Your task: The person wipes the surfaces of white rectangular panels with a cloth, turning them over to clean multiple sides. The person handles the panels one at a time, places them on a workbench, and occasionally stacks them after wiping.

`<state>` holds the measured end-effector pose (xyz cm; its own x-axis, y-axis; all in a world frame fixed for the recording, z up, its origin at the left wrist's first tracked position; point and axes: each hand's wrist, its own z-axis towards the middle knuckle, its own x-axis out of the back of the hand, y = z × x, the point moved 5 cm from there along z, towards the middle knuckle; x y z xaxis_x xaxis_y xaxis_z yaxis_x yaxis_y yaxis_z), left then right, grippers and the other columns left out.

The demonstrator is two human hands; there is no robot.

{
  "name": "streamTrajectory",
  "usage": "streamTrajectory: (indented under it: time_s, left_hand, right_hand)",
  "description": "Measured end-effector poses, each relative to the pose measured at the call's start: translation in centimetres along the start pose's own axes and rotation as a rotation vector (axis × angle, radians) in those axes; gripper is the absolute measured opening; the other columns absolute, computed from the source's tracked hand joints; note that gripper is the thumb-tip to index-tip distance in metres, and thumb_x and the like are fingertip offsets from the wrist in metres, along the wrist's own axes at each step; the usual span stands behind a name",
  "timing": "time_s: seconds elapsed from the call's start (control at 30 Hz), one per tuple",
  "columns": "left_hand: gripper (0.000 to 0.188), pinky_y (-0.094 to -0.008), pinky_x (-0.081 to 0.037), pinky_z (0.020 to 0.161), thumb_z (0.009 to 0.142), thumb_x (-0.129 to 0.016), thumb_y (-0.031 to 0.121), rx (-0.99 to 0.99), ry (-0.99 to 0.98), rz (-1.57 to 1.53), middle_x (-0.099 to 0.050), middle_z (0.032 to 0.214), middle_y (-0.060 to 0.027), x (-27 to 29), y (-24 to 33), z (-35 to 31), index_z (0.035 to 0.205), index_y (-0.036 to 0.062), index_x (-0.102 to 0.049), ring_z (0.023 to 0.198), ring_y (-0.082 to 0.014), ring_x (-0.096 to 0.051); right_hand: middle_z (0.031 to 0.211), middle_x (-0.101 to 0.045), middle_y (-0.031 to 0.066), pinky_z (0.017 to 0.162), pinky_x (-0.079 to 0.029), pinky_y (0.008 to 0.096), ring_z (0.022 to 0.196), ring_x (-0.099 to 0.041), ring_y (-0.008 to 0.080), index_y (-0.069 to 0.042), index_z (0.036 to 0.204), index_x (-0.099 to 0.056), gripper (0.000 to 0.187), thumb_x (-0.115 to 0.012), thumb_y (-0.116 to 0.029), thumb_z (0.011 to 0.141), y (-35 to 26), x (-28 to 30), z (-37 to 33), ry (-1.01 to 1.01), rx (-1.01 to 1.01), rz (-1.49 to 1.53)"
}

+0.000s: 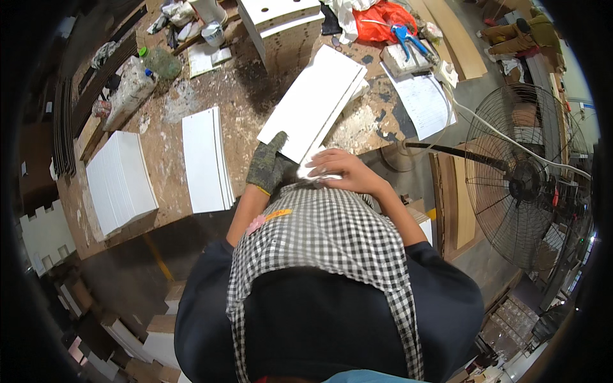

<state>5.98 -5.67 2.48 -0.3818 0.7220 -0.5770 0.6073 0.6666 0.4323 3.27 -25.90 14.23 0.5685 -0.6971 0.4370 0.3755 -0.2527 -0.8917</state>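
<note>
A long white board lies slantwise in front of me, its near end at the table's front edge. My left hand, in a dark grey-green knitted glove, grips the near left corner with the thumb on top; its other fingers are mostly hidden. My bare right hand is closed over a crumpled white rag at the board's near end, close against my checked apron. Under the board's right edge, another pale piece shows in part.
White board stacks stand on the worn table: a thick stack and a thinner stack at left. Beyond is a tall stack of drilled panels. A paper sheet, blue pliers-like tool and large fan are rightward.
</note>
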Motion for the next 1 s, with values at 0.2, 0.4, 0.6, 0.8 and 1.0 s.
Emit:
streamTrajectory:
  time_s: [0.2, 0.4, 0.6, 0.8, 1.0]
  left_hand:
    - [0.047, -0.0375, -0.054, 0.086, 0.086, -0.075, 0.022, -0.696, 0.122, 1.004, -0.071, 0.112, -0.0187, -7.3, 6.6, -10.4, 0.126, 0.0008, -0.064, 0.098, -0.0283, -0.07]
    - [0.057, -0.0438, -0.05, 0.099, 0.081, -0.073, 0.017, -1.079, -0.154, 1.606, -0.065, 0.126, -0.0222, -7.5, 5.5, -11.3, 0.136, 0.0068, -0.06, 0.115, -0.0358, -0.064]
    - [0.061, -0.0474, -0.047, 0.105, 0.08, -0.072, 0.016, -1.3, -0.212, 1.833, -0.062, 0.131, -0.023, -8.1, 5.1, -11.7, 0.139, 0.0081, -0.058, 0.121, -0.0386, -0.06]
    - [0.056, -0.0575, -0.037, 0.113, 0.084, -0.069, 0.018, -1.489, -0.247, 1.943, -0.051, 0.142, -0.0214, -5.9, 4.3, -9.5, 0.138, 0.0108, -0.057, 0.137, -0.0424, -0.044]
    - [0.042, -0.0642, -0.034, 0.113, 0.088, -0.069, 0.021, -1.716, -0.287, 1.987, -0.05, 0.141, -0.0227, -6.4, 6.1, -12.0, 0.128, 0.0098, -0.062, 0.133, -0.0454, -0.045]
  right_hand:
    - [0.124, -0.066, 0.0156, 0.102, -0.049, 0.0432, 0.117, -0.061, 0.0281, -0.006, 0.11, -0.072, 0.036, -0.065, -0.001, 0.076, -6.1, 9.4, 0.5, 0.698, -0.011, -0.055]
    - [0.126, -0.068, 0.0012, 0.115, -0.023, 0.0532, 0.128, -0.055, 0.0255, -0.027, 0.107, -0.076, 0.028, -0.069, -0.037, 0.082, -5.8, 2.4, 7.2, 0.48, 0.247, -0.612]
    - [0.108, -0.07, 0.0189, 0.103, -0.041, 0.0415, 0.108, -0.061, 0.0364, -0.003, 0.107, -0.072, 0.029, -0.06, -0.025, 0.093, 11.2, 18.9, 1.7, 1.135, -0.338, -0.339]
    - [0.098, -0.075, 0.0157, 0.081, -0.052, 0.0336, 0.09, -0.069, 0.0211, -0.002, 0.086, -0.079, 0.061, -0.049, -0.053, 0.1, 15.7, 19.1, -3.3, 0.788, -0.778, -0.2]
    - [0.093, -0.057, -0.0014, 0.076, -0.057, 0.0299, 0.075, -0.054, 0.01, -0.002, 0.121, -0.066, 0.041, -0.063, -0.037, 0.099, 13.8, 17.7, -0.3, 0.331, -0.815, 0.7]
